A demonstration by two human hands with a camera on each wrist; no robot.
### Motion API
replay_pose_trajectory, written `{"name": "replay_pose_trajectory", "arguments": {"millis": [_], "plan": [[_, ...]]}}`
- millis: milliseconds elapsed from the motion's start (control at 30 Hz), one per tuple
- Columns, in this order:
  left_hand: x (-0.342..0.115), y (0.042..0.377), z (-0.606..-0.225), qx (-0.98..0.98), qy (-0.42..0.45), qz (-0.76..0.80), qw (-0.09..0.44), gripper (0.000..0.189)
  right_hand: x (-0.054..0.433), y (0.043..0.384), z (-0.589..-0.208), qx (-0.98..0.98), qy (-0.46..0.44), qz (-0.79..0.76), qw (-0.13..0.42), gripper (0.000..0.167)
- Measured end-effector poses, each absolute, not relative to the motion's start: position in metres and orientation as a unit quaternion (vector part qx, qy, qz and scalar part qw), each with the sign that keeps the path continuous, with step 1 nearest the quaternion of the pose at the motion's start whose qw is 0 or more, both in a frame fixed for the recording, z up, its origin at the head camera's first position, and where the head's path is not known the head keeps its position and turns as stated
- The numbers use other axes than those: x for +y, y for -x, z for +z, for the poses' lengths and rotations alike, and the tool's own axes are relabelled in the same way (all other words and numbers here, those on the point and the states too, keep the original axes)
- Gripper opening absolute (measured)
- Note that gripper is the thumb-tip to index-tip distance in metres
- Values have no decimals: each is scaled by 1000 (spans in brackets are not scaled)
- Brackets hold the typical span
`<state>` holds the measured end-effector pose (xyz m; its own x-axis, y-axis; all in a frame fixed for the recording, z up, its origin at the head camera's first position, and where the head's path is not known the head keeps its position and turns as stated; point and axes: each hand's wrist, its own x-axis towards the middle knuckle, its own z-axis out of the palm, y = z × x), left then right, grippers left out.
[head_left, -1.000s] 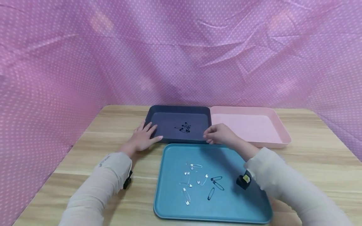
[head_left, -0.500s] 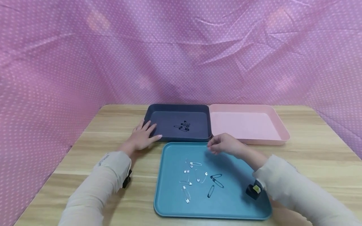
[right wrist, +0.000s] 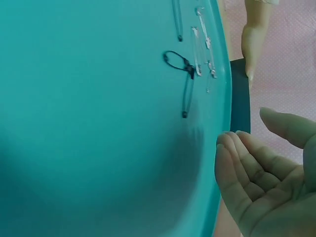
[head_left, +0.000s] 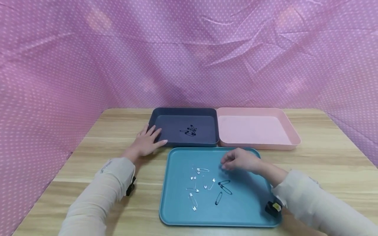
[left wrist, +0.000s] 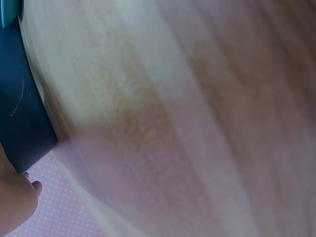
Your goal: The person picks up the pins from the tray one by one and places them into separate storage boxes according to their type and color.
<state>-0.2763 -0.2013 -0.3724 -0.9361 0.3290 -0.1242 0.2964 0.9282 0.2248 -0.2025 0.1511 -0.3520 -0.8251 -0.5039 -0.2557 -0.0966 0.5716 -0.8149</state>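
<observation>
Head camera looks down; closer wrist views share the navy tray (head_left: 184, 121).

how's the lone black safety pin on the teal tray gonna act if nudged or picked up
The thin black wire safety pin probably feels light and stiff, given its slender looped wire. Lying flat on the smooth teal rectangular tray, it would likely slide, not roll, when pushed.

A pinkish-purple cloth (head_left: 177, 65) patterned with small pale dots hung behind the worktop (head_left: 97, 154) and along its left and right sides, sharply creased towards the upper right and softly folded elsewhere. The worktop showed light wood grain, streaked in paler and browner bands, with rounded far corners.
</observation>
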Motion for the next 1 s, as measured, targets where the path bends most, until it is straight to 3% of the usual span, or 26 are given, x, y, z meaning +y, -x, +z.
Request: {"name": "replay_pose_trajectory", "arguments": {"millis": [500,1000], "plan": [[-200,275,-370,978,-160,103,82,76,152,189,-364,868,238,-370,230,12],[-200,275,-369,978,-161,105,83,80,137,178,-364,906,233,-294,197,11]]}}
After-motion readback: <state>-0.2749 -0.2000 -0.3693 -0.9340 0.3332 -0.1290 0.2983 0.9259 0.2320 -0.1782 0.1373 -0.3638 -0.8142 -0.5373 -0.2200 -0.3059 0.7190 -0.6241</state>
